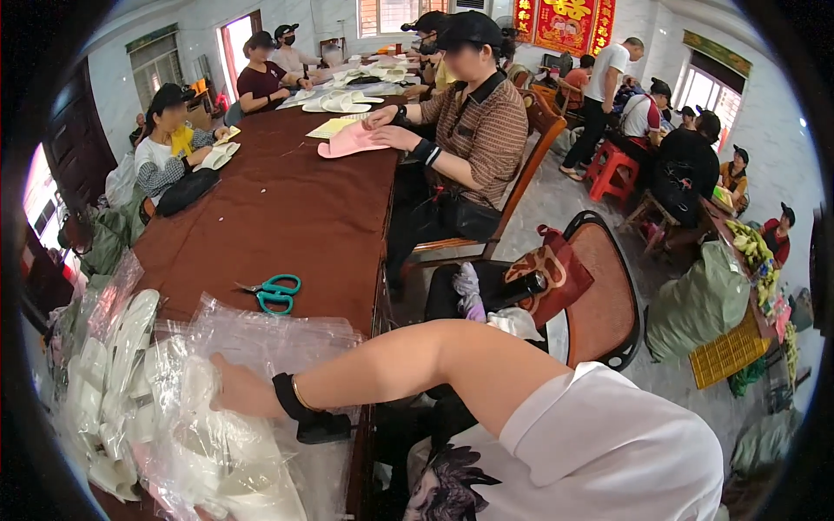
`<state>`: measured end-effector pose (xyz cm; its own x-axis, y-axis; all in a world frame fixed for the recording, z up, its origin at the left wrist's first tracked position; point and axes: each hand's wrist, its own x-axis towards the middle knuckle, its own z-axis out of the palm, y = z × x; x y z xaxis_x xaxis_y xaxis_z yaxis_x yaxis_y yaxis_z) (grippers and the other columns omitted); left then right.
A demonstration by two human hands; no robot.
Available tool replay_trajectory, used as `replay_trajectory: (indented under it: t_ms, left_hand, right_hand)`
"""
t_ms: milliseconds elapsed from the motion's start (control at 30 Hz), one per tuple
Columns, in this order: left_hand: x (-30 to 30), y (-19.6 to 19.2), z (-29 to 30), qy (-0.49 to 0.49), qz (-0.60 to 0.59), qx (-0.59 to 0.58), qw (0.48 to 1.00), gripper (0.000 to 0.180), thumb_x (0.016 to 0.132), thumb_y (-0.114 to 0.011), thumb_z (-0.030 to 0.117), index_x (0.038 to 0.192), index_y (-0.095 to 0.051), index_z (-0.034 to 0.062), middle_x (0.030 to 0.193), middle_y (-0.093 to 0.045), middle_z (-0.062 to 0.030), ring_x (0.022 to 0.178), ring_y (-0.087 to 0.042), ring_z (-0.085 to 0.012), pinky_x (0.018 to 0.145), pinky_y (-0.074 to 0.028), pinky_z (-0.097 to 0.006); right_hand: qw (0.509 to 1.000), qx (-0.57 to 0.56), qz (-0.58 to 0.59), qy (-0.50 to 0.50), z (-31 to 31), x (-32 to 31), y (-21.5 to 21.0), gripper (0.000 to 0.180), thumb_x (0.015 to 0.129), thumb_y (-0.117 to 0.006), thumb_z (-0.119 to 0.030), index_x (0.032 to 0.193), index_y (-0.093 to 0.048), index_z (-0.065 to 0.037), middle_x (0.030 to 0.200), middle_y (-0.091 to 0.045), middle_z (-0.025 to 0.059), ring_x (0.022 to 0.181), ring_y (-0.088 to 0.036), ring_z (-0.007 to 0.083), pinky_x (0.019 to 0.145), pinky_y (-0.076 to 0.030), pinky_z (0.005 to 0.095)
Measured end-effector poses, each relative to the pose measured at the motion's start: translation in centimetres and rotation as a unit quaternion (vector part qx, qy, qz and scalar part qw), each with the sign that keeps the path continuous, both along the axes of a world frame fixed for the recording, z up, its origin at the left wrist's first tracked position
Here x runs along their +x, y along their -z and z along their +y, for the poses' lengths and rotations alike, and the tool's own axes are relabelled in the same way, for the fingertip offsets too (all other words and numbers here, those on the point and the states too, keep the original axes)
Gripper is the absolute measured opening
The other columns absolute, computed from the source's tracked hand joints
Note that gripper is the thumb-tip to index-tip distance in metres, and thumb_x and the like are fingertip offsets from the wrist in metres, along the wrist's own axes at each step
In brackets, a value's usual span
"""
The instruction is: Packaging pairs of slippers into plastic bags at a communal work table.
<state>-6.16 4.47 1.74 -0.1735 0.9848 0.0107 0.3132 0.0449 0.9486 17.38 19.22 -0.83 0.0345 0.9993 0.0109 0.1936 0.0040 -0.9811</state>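
Observation:
My right hand (pixel 245 389), with a black band on its wrist, reaches from the right over the near end of the table. Its fingers are closed at the edge of a clear plastic bag (pixel 204 382), with a pale slipper (pixel 228 460) in or under the film. Some fingertips are hidden by the glare of the plastic. A small skin-toned patch at the lower edge may be part of my left hand, but its fingers do not show. More white slippers (pixel 117 391) are heaped to the left among clear film. Flat clear bags (pixel 287 334) lie just beyond my right hand.
Teal-handled scissors (pixel 276 293) lie on the brown tablecloth (pixel 287 217) beyond the bags. Along the table, co-workers handle pink and white pieces. To my right stands a chair (pixel 599 295) beside a red bag (pixel 556 278). A green sack (pixel 699 304) is farther right.

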Motion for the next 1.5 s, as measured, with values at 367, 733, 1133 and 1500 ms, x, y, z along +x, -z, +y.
replay_trajectory:
  t_ms: [367, 733, 1133, 1500]
  left_hand:
    - [-2.6, 1.4, 0.0, 0.007, 0.192, 0.171, 0.966, 0.058, 0.098, -0.049, 0.003, 0.154, -0.034, 0.0034, 0.151, -0.043, -0.0223, 0.13, -0.05, -0.0311, 0.103, -0.046, -0.042]
    - [-6.3, 3.4, 1.3, -0.065, -0.047, 0.08, 0.994, 0.062, 0.095, -0.042, -0.004, 0.155, -0.035, 0.0092, 0.152, -0.045, -0.0123, 0.089, -0.061, -0.0112, 0.072, -0.051, -0.022]
    - [-3.5, -0.6, -0.3, -0.124, -0.045, 0.157, 0.979, 0.06, 0.095, -0.045, -0.005, 0.153, -0.035, 0.0048, 0.149, -0.047, -0.0161, 0.082, -0.065, -0.0106, 0.058, -0.049, -0.018]
    - [-6.3, 0.2, -0.5, -0.028, 0.056, 0.051, 0.997, 0.062, 0.09, -0.054, -0.011, 0.149, -0.045, 0.0072, 0.105, -0.068, -0.0049, 0.065, -0.054, -0.0064, 0.058, -0.046, -0.022]
  right_hand:
    - [0.985, 0.163, 0.022, -0.06, 3.1, 3.2, -1.4, 0.037, 0.089, -0.067, -0.021, 0.115, -0.057, 0.003, 0.113, -0.063, 0.0215, 0.108, -0.06, 0.0346, 0.093, -0.047, 0.0421]
    - [0.967, 0.208, -0.056, 0.137, 5.4, 19.9, -4.9, 0.022, 0.09, -0.07, -0.021, 0.097, -0.06, -0.002, 0.089, -0.064, 0.0063, 0.08, -0.06, 0.0141, 0.07, -0.051, 0.033]
    - [0.868, 0.196, -0.189, 0.415, 14.4, 36.9, -2.5, 0.031, 0.09, -0.065, -0.017, 0.115, -0.059, 0.001, 0.105, -0.067, 0.0102, 0.091, -0.064, 0.0215, 0.081, -0.051, 0.0365]
    - [0.741, 0.349, -0.43, -0.379, -3.1, 3.1, -5.8, 0.072, 0.09, -0.065, -0.05, 0.152, -0.039, -0.024, 0.16, -0.026, 0.0156, 0.147, -0.023, 0.0429, 0.112, -0.023, 0.0695]
